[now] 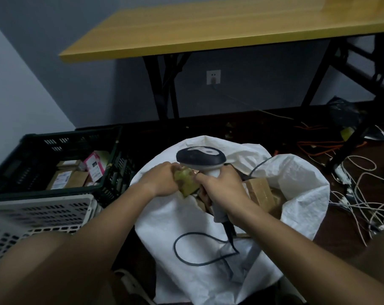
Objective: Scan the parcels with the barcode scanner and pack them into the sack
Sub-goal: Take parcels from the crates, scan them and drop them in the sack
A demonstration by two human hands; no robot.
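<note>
- We hold a small brown parcel (186, 181) over the open mouth of the white sack (301, 186), near the middle of the scene; our left hand (159, 180) has its fingers curled round the parcel's left end.
- Our right hand (220, 187) grips the handle of the barcode scanner (201, 159), its head just above the parcel and its cord looping over the sack's near side.
- We judge the parcel light and fairly stiff, a taped carton; its tape may be slippery, so we would hold it by the edges, label side clear.
- Brown parcels already lie inside the sack, right of our hands.
- More parcels wait in the black crate (112, 137) at left, with a white crate (54, 208) nearer us.
</note>
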